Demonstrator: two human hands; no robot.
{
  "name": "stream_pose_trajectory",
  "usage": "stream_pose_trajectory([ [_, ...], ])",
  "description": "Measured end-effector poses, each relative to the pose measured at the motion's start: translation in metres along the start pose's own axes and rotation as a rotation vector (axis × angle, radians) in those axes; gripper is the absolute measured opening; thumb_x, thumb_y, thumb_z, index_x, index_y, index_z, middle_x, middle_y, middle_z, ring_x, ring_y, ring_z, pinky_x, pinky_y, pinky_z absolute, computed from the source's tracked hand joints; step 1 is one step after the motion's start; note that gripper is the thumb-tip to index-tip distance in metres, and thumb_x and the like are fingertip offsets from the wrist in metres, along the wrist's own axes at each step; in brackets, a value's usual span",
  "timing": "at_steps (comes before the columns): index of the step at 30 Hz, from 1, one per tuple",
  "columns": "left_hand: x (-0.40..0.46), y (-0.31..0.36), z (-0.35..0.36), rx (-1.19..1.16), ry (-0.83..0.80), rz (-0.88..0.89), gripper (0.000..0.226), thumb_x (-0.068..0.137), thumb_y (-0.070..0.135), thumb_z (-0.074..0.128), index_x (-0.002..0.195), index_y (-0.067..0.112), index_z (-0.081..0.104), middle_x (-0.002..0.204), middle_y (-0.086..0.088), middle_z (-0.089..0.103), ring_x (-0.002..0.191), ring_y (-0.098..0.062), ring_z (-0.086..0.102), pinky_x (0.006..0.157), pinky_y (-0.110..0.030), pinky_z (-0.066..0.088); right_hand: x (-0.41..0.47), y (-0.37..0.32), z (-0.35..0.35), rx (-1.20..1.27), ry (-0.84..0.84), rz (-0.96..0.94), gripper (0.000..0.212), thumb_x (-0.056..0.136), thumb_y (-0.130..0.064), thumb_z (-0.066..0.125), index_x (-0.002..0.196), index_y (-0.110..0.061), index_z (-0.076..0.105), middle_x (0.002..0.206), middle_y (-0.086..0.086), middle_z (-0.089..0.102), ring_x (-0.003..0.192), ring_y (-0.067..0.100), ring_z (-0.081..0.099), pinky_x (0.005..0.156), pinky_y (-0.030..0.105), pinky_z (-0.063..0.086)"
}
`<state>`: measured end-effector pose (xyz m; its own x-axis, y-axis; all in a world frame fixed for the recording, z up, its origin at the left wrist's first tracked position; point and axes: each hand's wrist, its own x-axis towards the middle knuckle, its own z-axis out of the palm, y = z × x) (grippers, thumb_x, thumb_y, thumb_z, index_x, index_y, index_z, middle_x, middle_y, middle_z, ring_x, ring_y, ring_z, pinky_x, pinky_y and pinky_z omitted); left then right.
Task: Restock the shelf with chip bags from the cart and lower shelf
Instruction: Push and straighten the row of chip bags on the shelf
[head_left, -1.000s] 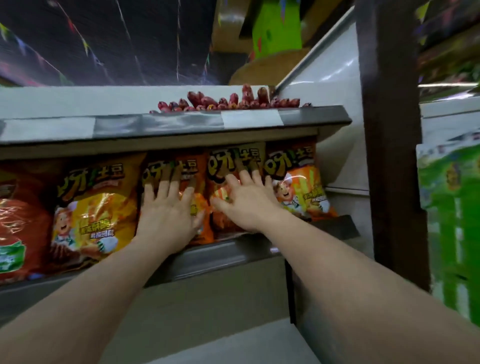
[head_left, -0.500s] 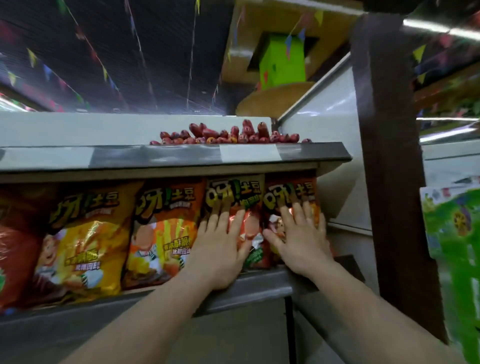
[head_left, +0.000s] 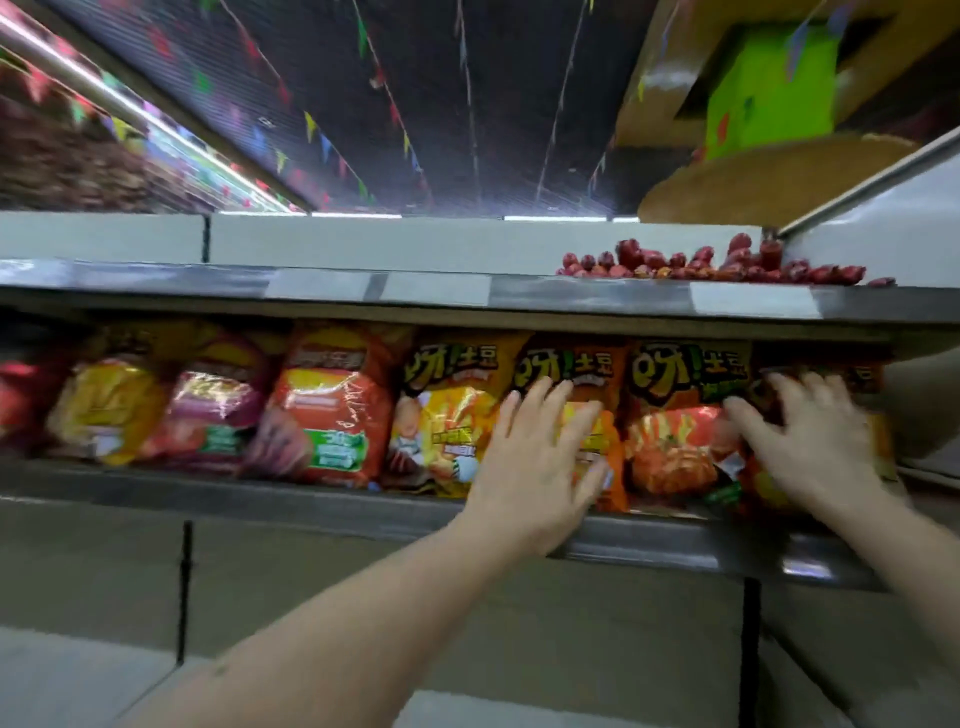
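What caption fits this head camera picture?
Left hand and right hand press flat on shiny orange chip bags lining the grey metal shelf.

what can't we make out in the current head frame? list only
- Cart and lower shelf: outside the head view, cut off by the bottom edge.
- Far-right chip bag: mostly covered by the right hand, and blurred.
- Orange chip bag: lower front hidden by the left hand.
- Leftmost bags: print unreadable from motion blur.
- Price labels on the shelf edge: text washed out.

the right hand (head_left: 810, 447) is motion-blurred and hides most of the rightmost chip bag (head_left: 878, 441).
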<state>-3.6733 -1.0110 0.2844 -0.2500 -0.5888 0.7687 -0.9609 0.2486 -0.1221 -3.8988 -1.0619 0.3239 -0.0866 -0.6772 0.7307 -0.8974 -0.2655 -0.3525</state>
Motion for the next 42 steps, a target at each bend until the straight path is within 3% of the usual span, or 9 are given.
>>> stream_pose_trajectory([
  [3, -0.026, -0.05, -0.025, 0.109, 0.091, -0.103, 0.062, 0.09, 0.048, 0.024, 0.134, 0.015, 0.053, 0.143, -0.014, 0.047, 0.137, -0.031, 0.037, 0.114, -0.045, 0.02, -0.022, -0.054, 0.013, 0.099, -0.009, -0.159, 0.075, 0.079, -0.054, 0.039, 0.136, -0.005, 0.047, 0.146, 0.024, 0.034, 0.139, 0.038, 0.022, 0.114, 0.044, 0.017],
  [7, -0.053, -0.108, -0.053, 0.121, 0.103, -0.271, 0.073, 0.088, 0.054, 0.01, 0.145, 0.019, 0.037, 0.155, -0.01, 0.028, 0.146, -0.025, 0.014, 0.116, -0.038, 0.0, -0.05, -0.134, 0.035, 0.196, -0.112, -0.375, 0.062, 0.091, -0.051, 0.046, 0.14, -0.015, 0.041, 0.153, 0.011, 0.027, 0.144, 0.024, 0.016, 0.115, 0.034, 0.012],
  [13, -0.085, -0.207, -0.088, 0.179, 0.161, -0.478, 0.07, 0.086, 0.05, 0.017, 0.146, 0.017, 0.032, 0.154, -0.01, 0.027, 0.144, -0.026, 0.016, 0.116, -0.04, 0.007, -0.077, -0.25, 0.067, 0.256, -0.208, -0.62, 0.059, 0.094, -0.045, 0.045, 0.146, -0.024, 0.029, 0.156, 0.0, 0.019, 0.144, 0.013, 0.011, 0.115, 0.028, 0.009],
  [19, -0.117, -0.311, -0.095, 0.109, 0.121, -0.571, 0.06, 0.096, 0.048, 0.025, 0.146, 0.017, 0.032, 0.154, -0.011, 0.026, 0.143, -0.026, 0.017, 0.115, -0.039, 0.01, -0.086, -0.345, 0.106, 0.237, -0.174, -0.596, 0.058, 0.096, -0.045, 0.039, 0.147, -0.025, 0.023, 0.157, 0.0, 0.014, 0.145, 0.015, 0.005, 0.116, 0.029, 0.004],
  [24, -0.122, -0.394, -0.103, -0.091, 0.234, -0.746, 0.055, 0.098, 0.036, 0.041, 0.145, 0.007, 0.033, 0.147, -0.021, 0.034, 0.137, -0.036, 0.029, 0.112, -0.042, 0.021, -0.097, -0.417, 0.135, 0.213, -0.165, -0.634, 0.055, 0.096, -0.04, 0.041, 0.146, -0.022, 0.025, 0.155, 0.003, 0.018, 0.143, 0.017, 0.01, 0.116, 0.03, 0.006],
  [31, -0.102, -0.471, -0.117, -0.594, 0.184, -1.004, 0.052, 0.102, 0.037, 0.028, 0.132, -0.001, 0.047, 0.137, -0.026, 0.044, 0.127, -0.037, 0.04, 0.102, -0.036, 0.029, -0.096, -0.488, 0.16, -0.01, -0.216, -0.734, 0.064, 0.093, -0.051, 0.041, 0.148, -0.029, 0.017, 0.156, 0.004, 0.015, 0.143, 0.023, 0.01, 0.114, 0.04, 0.01],
  [35, -0.088, -0.483, -0.11, -1.102, 0.099, -0.993, 0.068, 0.098, 0.048, 0.03, 0.058, 0.013, 0.072, 0.073, -0.016, 0.067, 0.083, -0.032, 0.058, 0.086, -0.041, 0.047, -0.095, -0.513, 0.17, -0.101, -0.283, -0.89, 0.068, 0.092, -0.053, 0.042, 0.149, -0.034, 0.009, 0.158, -0.002, 0.002, 0.144, 0.021, 0.003, 0.114, 0.042, 0.009],
  [41, -0.069, -0.502, -0.081, -1.521, 0.116, -0.983, 0.052, 0.099, 0.044, 0.034, 0.085, 0.006, 0.066, 0.077, -0.019, 0.072, 0.066, -0.02, 0.07, 0.061, -0.022, 0.052, -0.082, -0.515, 0.184, -0.244, -0.405, -0.928, 0.071, 0.092, -0.059, 0.034, 0.147, -0.041, -0.007, 0.159, -0.004, -0.002, 0.143, 0.019, 0.009, 0.11, 0.04, 0.017],
  [42, -0.066, -0.506, -0.073, -1.553, 0.132, -0.985, 0.053, 0.102, 0.039, 0.028, 0.099, 0.0, 0.065, 0.092, -0.027, 0.07, 0.082, -0.021, 0.071, 0.064, -0.02, 0.051, -0.081, -0.514, 0.184, -0.261, -0.414, -0.936, 0.07, 0.092, -0.06, 0.033, 0.147, -0.042, -0.008, 0.159, -0.004, -0.002, 0.142, 0.019, 0.01, 0.109, 0.039, 0.019],
])
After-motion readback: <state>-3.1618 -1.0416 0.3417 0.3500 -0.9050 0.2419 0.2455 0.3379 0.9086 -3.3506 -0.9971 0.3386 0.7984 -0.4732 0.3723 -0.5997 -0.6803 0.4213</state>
